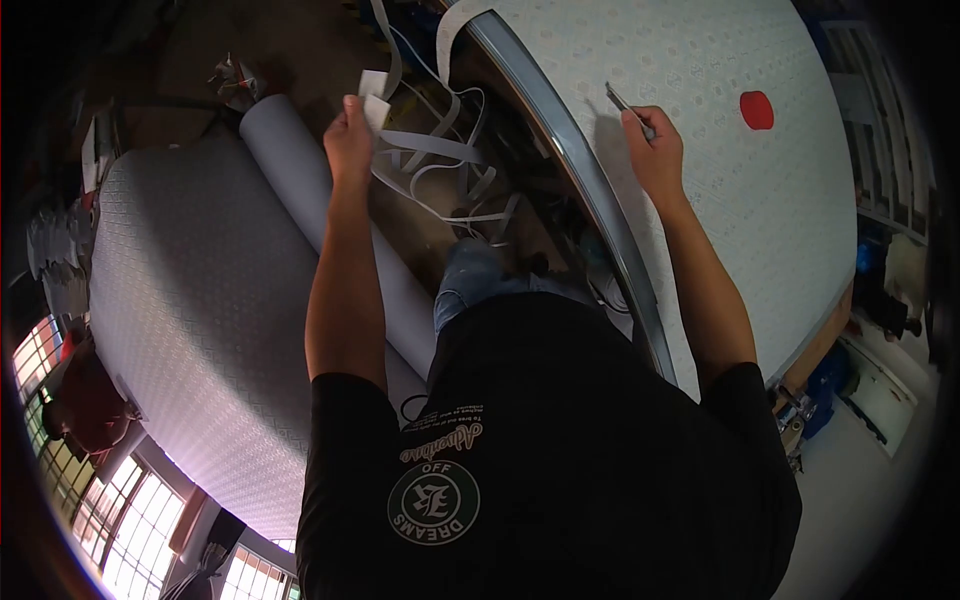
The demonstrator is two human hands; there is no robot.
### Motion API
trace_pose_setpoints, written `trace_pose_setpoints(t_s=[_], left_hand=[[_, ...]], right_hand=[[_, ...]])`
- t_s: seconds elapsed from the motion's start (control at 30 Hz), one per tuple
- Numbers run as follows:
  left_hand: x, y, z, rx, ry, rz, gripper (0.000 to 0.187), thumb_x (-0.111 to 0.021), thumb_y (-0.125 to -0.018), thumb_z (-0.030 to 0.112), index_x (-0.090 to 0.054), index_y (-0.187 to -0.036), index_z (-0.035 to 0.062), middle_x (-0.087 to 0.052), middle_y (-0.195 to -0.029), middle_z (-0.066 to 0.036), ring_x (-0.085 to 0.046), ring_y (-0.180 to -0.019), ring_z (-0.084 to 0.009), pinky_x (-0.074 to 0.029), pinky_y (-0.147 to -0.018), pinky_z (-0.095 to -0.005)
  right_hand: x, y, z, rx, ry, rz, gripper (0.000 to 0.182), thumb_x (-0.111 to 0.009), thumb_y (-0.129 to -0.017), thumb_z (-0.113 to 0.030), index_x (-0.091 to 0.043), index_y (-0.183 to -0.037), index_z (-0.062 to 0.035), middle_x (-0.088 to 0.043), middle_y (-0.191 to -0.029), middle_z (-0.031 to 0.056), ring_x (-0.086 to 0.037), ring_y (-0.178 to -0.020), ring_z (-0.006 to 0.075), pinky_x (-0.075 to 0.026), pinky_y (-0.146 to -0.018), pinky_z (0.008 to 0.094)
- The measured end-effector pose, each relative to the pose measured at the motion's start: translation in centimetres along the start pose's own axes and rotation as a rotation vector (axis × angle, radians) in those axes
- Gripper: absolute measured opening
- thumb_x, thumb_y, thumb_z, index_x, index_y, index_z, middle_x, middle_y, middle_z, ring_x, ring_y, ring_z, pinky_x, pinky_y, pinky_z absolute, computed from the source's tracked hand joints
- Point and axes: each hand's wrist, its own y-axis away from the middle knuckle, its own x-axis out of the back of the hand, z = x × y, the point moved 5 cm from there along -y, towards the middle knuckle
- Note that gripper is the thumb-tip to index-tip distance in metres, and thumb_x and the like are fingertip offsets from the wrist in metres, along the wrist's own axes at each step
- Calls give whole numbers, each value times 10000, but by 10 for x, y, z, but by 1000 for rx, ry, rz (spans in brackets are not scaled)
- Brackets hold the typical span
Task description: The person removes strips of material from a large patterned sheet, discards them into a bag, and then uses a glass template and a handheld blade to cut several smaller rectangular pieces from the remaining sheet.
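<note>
Left hand (348,135) pinches a limp, light white strip (374,98) by its end; right hand (655,145) clamps a slim metal blade (622,101).

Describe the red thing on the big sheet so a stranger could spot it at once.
Start at the large pale patterned sheet filling the right side. Past the right hand, which grips a thin metal tool, lies a small red disc, the only red mark on that sheet.

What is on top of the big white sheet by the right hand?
On the white sheet sit a red dot and the right hand, gripping a thin tool. What lies underneath stays hidden.
</note>
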Motion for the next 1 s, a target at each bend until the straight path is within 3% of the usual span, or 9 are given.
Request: trace_pose_setpoints(t_s=[0.2,0.37,0.4,0.47,0.5,0.57,0.63,0.77,1.0], left_hand=[[148,-88,133,-220,586,403,781,-360,-1036,660,-656,-1121,-58,-704,-975,-150,-642,-946,-252,-515,-837,-371],[212,-107,267,-733,734,210,857,-209,-1019,726,-614,-853,-11,-610,-744,-120,-567,-727,-237,-485,-712,-343],[197,-109,285,-815,684,-146,802,-250,-1037,687,-623,-836,6,-598,-731,-102,-553,-701,-212,-471,-688,-329],[141,-98,300,-756,450,-174,669,-352,-1065,583,-651,-848,26,-581,-713,-56,-519,-669,-156,-435,-650,-292],[94,-82,293,-617,284,146,588,-412,-1076,518,-669,-878,28,-576,-708,-27,-500,-663,-125,-413,-635,-268],[13,-88,256,-604,-115,-200,408,-554,-1044,370,-728,-1048,0,-686,-828,-19,-573,-803,-85,-454,-734,-240],[-59,-111,178,-384,-139,-514,431,-665,-973,391,-702,-1145,-3,-739,-982,-108,-662,-888,-162,-509,-816,-299],[-134,-106,102,-512,-367,-478,581,-676,-927,524,-663,-1206,14,-736,-1041,-186,-694,-986,-368,-531,-855,-402],[-154,-116,85,-227,-535,-825,532,-636,-960,514,-662,-1015,-15,-696,-945,-234,-679,-891,-382,-513,-778,-423]], right_hand=[[-4,23,47,-48,-90,239,206,-663,-991,-196,-668,-1074,-7,-691,-934,45,-612,-829,108,-506,-740,276],[-5,24,42,-141,-135,279,186,-658,-991,-159,-641,-1106,-15,-683,-910,48,-603,-813,90,-504,-729,251],[-5,27,45,-142,-140,289,186,-658,-991,-159,-641,-1106,-15,-683,-910,48,-603,-813,90,-504,-729,251],[-9,27,58,-215,-237,275,178,-664,-985,-136,-633,-1116,-20,-678,-904,42,-605,-813,88,-504,-719,239],[-7,26,57,-212,-245,289,178,-664,-985,-136,-633,-1116,-20,-678,-904,42,-605,-813,88,-504,-719,239],[-8,27,60,-273,-241,258,160,-674,-981,-135,-648,-1089,-20,-673,-898,34,-606,-806,83,-500,-716,227],[-5,23,57,-298,-230,276,142,-678,-977,-133,-660,-1060,-19,-677,-899,29,-612,-805,87,-504,-711,235],[-19,-18,22,-75,-131,254,127,-705,-952,-134,-686,-990,-14,-694,-891,12,-620,-780,98,-513,-679,272],[-97,-120,-65,-88,-10,-130,148,-699,-933,-168,-666,-981,-32,-694,-783,117,-648,-670,186,-510,-643,320]])
